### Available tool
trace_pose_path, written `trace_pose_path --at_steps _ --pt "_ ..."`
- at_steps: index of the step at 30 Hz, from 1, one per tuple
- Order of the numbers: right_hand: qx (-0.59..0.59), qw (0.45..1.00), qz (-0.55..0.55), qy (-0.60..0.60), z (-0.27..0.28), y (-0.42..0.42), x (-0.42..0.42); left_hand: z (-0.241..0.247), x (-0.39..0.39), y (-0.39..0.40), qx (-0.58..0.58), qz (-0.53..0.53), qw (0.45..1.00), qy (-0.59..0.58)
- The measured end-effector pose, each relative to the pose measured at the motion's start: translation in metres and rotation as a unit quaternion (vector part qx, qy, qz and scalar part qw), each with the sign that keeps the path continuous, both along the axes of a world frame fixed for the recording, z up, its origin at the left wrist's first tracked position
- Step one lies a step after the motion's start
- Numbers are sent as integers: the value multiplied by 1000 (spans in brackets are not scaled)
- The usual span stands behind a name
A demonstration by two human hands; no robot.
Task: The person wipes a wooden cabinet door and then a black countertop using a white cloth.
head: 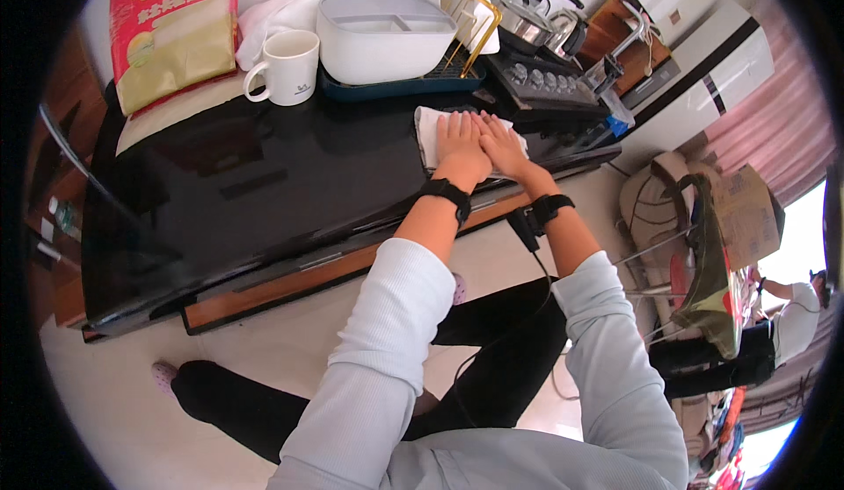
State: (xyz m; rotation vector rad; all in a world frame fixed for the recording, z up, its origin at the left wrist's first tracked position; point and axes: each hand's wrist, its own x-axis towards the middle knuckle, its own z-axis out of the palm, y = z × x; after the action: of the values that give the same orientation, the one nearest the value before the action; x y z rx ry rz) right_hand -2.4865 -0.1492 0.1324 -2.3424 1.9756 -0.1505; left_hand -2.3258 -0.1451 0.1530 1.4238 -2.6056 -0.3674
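Note:
A folded white cloth (427, 135) lies on the glossy black tabletop (264, 173), near its front right part. My left hand (461, 147) rests flat on the cloth, palm down with the fingers extended. Right beside it, my right hand (506, 147) also presses flat on the cloth, its fingers touching or partly overlapping the left hand. Neither hand grips the cloth; its edges show around the fingers. Both wrists wear black straps, and a cable runs down from the one on the right.
Behind the cloth stand a white mug (290, 68), a white divided container (382, 48) on a dark blue tray (402, 88), and a gas stove (541, 84) with pots. A red and gold bag (175, 42) stands at the left. Another person (791, 325) is at the far right.

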Motion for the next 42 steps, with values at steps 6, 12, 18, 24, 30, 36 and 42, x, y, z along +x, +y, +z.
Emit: trace_pose_path --at_steps 6,12,18,24,30,36,42 --pt "-30 999 40 -13 5 9 9 -8 -6 18 -51 72 996 -15" --pt "-139 986 95 7 -4 50 51 -35 26 65 -213 134 966 54" --pt "-364 914 89 -155 -33 97 112 -57 74 113 -330 139 930 86" --pt "-431 877 111 -179 -71 101 138 -90 103 121 -415 148 893 93" --pt "-454 871 83 -167 -99 92 108 -108 82 107 -457 121 879 60" --pt "-500 842 44 -200 -110 91 128 -92 91 113 -490 101 866 21" --pt "-420 885 122 -160 -82 115 231 -104 199 127 -496 183 849 19"
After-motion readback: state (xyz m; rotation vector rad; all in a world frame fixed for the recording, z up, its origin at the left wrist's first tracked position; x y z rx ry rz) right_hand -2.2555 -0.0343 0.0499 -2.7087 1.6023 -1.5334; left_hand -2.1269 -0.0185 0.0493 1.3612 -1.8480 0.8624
